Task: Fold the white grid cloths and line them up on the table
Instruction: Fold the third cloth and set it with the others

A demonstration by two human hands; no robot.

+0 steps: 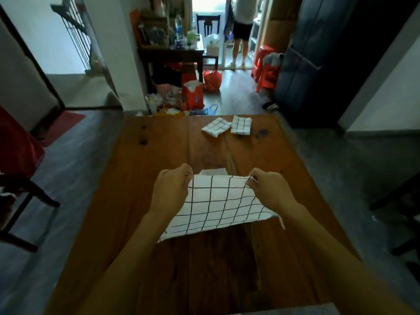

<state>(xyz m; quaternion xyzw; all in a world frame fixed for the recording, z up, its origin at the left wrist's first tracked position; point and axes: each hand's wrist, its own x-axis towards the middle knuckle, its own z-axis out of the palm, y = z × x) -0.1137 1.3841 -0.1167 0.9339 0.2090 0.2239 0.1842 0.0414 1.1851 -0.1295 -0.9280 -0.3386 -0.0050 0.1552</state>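
Single head-worn view, wide-angle, looking forward and down.

Camera sits above the near edge of the wooden counter (159,258), tilted down along its length; the counter fills the lower centre of the frame and narrows toward its far edge at mid-frame. Both forearms enter from the bottom corners, with the left hand (171,189) and right hand (268,189) close to the lens at centre. Strong barrel distortion: counter edges and walls bow outward toward the frame sides. Upper third looks across the floor to a doorway (211,30) at upper centre, far from the lens. No second view, so no shared region.
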